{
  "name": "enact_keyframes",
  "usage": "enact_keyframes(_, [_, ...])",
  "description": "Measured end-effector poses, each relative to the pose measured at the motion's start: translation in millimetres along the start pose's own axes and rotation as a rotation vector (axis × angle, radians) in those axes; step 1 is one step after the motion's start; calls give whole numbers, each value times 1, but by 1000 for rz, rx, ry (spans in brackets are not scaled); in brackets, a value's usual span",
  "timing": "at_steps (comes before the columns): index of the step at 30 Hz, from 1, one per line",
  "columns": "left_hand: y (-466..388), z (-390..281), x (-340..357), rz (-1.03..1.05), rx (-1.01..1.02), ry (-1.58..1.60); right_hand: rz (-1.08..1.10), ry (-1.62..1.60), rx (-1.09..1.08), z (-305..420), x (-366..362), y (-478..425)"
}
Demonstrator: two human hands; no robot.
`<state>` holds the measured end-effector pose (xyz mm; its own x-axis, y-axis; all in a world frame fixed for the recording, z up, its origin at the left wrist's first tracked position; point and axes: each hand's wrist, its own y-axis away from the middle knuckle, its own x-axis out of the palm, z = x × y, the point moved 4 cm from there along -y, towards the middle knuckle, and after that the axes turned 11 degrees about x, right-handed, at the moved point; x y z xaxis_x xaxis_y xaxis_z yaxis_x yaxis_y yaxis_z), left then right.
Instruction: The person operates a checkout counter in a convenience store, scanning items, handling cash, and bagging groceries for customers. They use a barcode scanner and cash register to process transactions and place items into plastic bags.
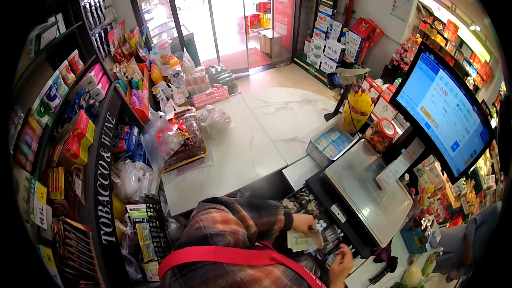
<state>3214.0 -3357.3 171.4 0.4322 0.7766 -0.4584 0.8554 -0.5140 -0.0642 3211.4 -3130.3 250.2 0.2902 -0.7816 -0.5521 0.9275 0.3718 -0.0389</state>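
In the head view, an open cash drawer (306, 202) with coins and banknotes in its compartments lies below a checkout scale (370, 192). My left hand (305, 224) is over the drawer, its fingers closed on some pale green banknotes (300, 241). To the right and nearer the lower edge, my right hand (341, 262) is raised beside the drawer with its fingers bent; whether it holds anything cannot be told. A handheld barcode scanner (385, 271) lies on the counter to the right of that hand.
A lit checkout screen (444, 108) stands at the right. On the marble-look counter (236, 140) are a wrapped tray of dark food (188, 140) and plastic bags (215, 120). Shelves of goods (92, 136) line the left side. Another person (466, 244) stands at the far lower right.
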Motion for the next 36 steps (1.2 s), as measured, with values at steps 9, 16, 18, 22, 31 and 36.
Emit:
enact_keyframes(9, [-4, -78, 37, -138, -118, 616, 169, 125, -51, 50, 11, 39])
enact_keyframes(16, [6, -93, 54, -219, -166, 636, 125, 5, -17, 45, 12, 51])
enact_keyframes(18, [13, -92, 59, -261, -100, 597, 72, -108, 132, 18, 18, 54])
enact_keyframes(22, [29, -106, 55, -350, -152, 282, 24, -89, 476, -27, 27, 55])
enact_keyframes(31, [45, -87, 94, -265, -128, 207, -218, -691, 551, -25, 39, 59])
enact_keyframes(36, [63, -61, 64, -382, -222, 331, -290, -257, 549, -44, 10, 60])
